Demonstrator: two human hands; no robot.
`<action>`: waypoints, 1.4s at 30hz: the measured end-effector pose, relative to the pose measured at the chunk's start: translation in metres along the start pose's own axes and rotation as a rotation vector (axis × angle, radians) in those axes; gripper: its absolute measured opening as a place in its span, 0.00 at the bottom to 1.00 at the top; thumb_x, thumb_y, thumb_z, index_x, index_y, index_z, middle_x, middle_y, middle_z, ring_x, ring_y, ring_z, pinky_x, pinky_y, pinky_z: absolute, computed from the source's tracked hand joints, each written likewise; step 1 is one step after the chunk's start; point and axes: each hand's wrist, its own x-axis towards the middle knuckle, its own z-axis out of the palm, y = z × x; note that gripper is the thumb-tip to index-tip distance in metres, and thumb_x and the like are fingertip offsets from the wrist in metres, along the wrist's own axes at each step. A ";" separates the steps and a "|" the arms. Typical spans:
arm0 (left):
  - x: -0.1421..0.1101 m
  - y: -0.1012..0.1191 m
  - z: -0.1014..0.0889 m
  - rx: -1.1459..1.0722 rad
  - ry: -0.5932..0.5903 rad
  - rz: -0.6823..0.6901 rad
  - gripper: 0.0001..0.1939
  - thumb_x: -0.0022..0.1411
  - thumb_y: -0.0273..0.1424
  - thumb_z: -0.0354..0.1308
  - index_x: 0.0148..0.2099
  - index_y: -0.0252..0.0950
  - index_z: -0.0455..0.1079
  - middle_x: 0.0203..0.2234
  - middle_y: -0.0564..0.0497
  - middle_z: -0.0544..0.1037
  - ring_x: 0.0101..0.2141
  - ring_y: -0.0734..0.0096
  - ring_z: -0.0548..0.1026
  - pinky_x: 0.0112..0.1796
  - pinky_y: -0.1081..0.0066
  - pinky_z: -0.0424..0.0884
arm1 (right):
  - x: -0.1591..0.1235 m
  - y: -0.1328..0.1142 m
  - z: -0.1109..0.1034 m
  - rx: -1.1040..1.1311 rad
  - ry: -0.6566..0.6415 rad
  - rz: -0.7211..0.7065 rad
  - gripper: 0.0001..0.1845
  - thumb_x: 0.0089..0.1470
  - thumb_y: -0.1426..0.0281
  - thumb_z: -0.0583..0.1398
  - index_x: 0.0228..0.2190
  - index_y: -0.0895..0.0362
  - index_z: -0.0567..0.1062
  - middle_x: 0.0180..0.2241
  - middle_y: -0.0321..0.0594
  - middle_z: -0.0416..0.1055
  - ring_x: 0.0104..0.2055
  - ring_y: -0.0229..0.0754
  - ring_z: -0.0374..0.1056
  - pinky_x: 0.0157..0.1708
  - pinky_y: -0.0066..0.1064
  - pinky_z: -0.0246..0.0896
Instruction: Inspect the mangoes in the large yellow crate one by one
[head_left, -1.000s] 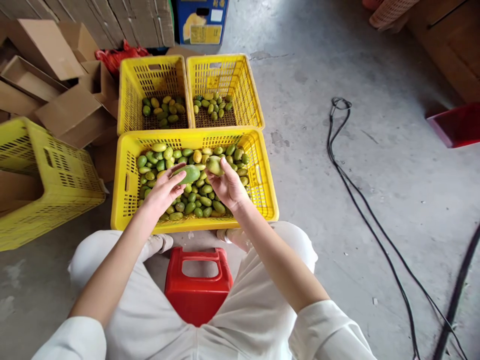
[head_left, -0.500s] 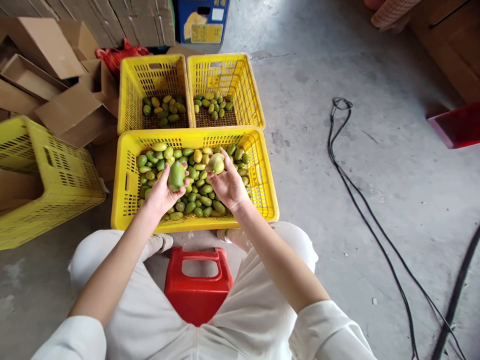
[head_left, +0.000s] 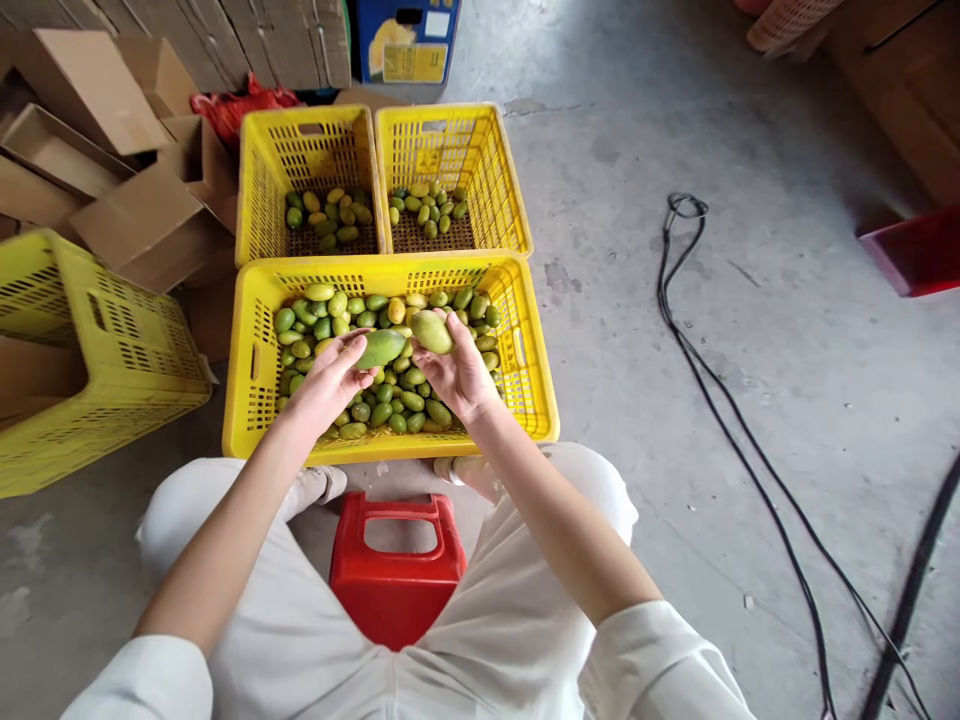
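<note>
My left hand (head_left: 332,383) is closed on a green mango (head_left: 381,348), its long side lying crosswise. In my right hand (head_left: 459,372) is a paler, yellowish-green mango (head_left: 433,332), gripped between thumb and fingers. The two fruits are close together, above the front yellow crate (head_left: 390,452). Many green and yellowish mangoes (head_left: 412,401) fill the bottom of that crate, and my hands hide some of them. Behind stand two more yellow crates, the back left one (head_left: 259,190) and the back right one (head_left: 510,205), each with a smaller group of mangoes inside.
A red plastic stool (head_left: 397,590) is between my legs. At left are a tilted yellow crate (head_left: 142,370) and loose cardboard boxes (head_left: 142,215). A blue carton (head_left: 405,40) stands at the back. Black cable (head_left: 720,390) runs across the concrete floor at right.
Both mangoes have been turned in my fingers. The left one went from crosswise to upright and back to crosswise. My arms and the crates stay in nearly the same place.
</note>
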 end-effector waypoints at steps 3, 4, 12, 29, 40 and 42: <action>0.003 -0.004 -0.004 -0.005 0.045 0.043 0.17 0.60 0.29 0.79 0.48 0.40 0.78 0.39 0.50 0.84 0.41 0.69 0.84 0.39 0.75 0.76 | 0.002 0.002 -0.001 0.003 0.022 0.001 0.10 0.63 0.63 0.73 0.40 0.48 0.78 0.40 0.33 0.82 0.41 0.39 0.78 0.33 0.26 0.78; 0.004 -0.004 -0.005 -0.011 0.044 0.053 0.16 0.60 0.29 0.79 0.47 0.40 0.79 0.40 0.50 0.84 0.43 0.66 0.84 0.41 0.74 0.77 | 0.003 0.002 0.000 0.012 0.032 0.008 0.09 0.64 0.62 0.72 0.40 0.48 0.78 0.39 0.34 0.83 0.41 0.39 0.78 0.33 0.26 0.78; -0.001 0.006 0.004 -0.152 0.044 -0.056 0.15 0.77 0.45 0.64 0.49 0.38 0.81 0.34 0.49 0.82 0.32 0.71 0.79 0.33 0.75 0.77 | -0.002 -0.006 -0.001 0.117 0.003 0.078 0.12 0.63 0.69 0.65 0.48 0.47 0.77 0.40 0.34 0.82 0.39 0.41 0.78 0.38 0.32 0.82; -0.002 -0.004 -0.001 -0.007 0.137 0.051 0.05 0.68 0.34 0.71 0.41 0.38 0.82 0.39 0.48 0.84 0.41 0.68 0.80 0.39 0.72 0.77 | -0.003 0.000 -0.002 -0.102 -0.063 0.160 0.20 0.52 0.73 0.77 0.37 0.51 0.72 0.32 0.30 0.77 0.34 0.37 0.75 0.36 0.26 0.76; -0.001 -0.006 0.007 0.272 0.188 0.027 0.16 0.79 0.40 0.57 0.45 0.37 0.81 0.37 0.42 0.86 0.44 0.55 0.85 0.45 0.61 0.80 | 0.005 0.004 -0.004 -0.155 -0.040 0.236 0.13 0.73 0.55 0.64 0.40 0.52 0.76 0.35 0.36 0.82 0.28 0.38 0.70 0.24 0.26 0.68; 0.001 -0.006 0.006 0.247 0.214 0.003 0.18 0.80 0.42 0.55 0.43 0.37 0.80 0.38 0.42 0.86 0.40 0.60 0.83 0.41 0.64 0.78 | 0.004 0.003 -0.002 -0.155 -0.020 0.248 0.11 0.74 0.57 0.62 0.43 0.52 0.78 0.35 0.36 0.82 0.31 0.39 0.74 0.28 0.28 0.73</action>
